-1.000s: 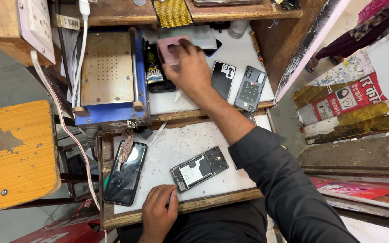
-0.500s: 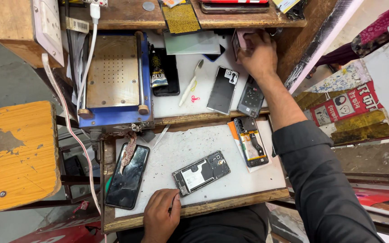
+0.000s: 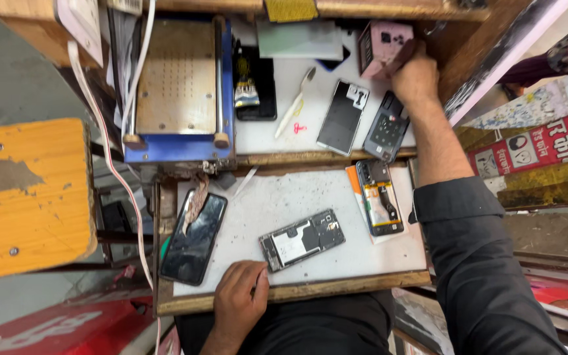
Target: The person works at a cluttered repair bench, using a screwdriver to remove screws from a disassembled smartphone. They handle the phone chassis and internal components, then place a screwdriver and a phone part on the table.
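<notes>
**Reaching for the pink case at the back of the bench**

My right hand (image 3: 417, 77) is stretched to the far right corner of the upper shelf, fingers closed on the edge of a pink phone case (image 3: 381, 45) that stands tilted against the wooden wall. My left hand (image 3: 239, 299) rests loosely curled and holding nothing on the near edge of the white tabletop (image 3: 258, 204), just beside an opened phone (image 3: 302, 240) lying with its inner parts showing. To the left of it lies a dark phone with a cracked screen (image 3: 193, 238). To the right, near my sleeve, a second opened phone (image 3: 379, 198) sits on a slip of paper. On the upper shelf, a black back cover (image 3: 342, 117) and a grey one (image 3: 387, 127) lie side by side beneath my right wrist, with a white toothbrush (image 3: 295, 102) nearby and a blue-framed heating plate (image 3: 177, 85) at the left.
</notes>
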